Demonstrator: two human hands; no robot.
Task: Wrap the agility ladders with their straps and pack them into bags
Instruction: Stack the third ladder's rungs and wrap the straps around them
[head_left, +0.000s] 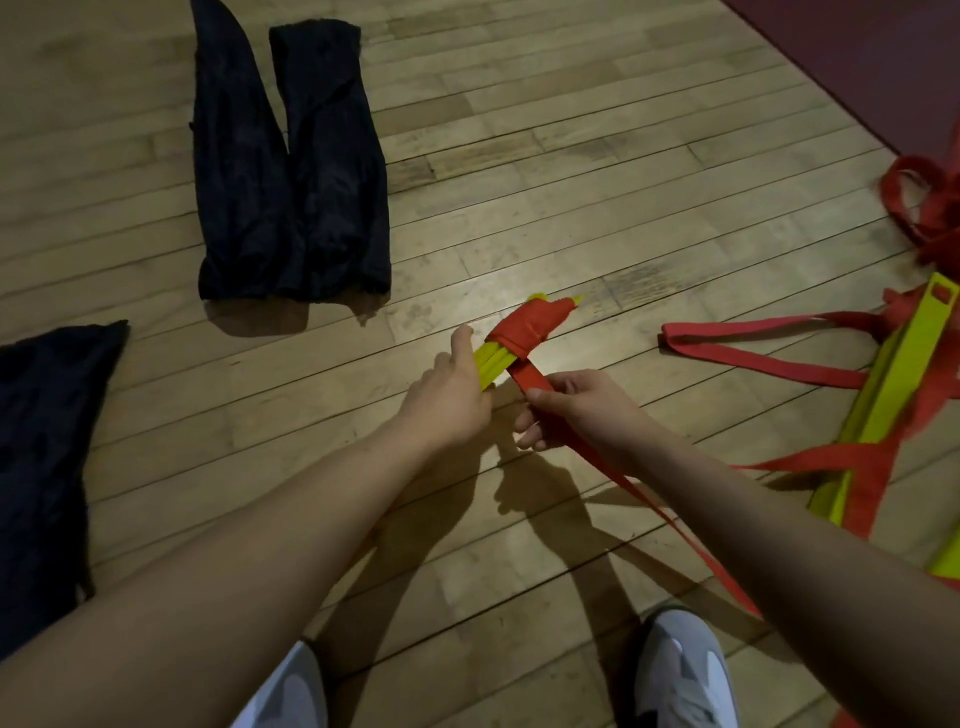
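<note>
A bundle of yellow ladder rungs (491, 361) is held above the wooden floor in the middle of the view. My left hand (452, 392) grips its near end, thumb up. Red strap (527, 325) is wound round the far part of the bundle. My right hand (571, 408) pinches the loose red strap (532, 382) just below the wraps, and the strap trails down to the right past my arm. Two black bags (291, 161) lie flat on the floor at the upper left. A third black bag (41, 452) lies at the left edge.
Another agility ladder (883, 395) with yellow rungs and loose red straps lies on the floor at the right. A tangle of red strap (924, 208) sits farther back right, by a dark red mat (857, 57). My grey shoes (680, 675) show at the bottom.
</note>
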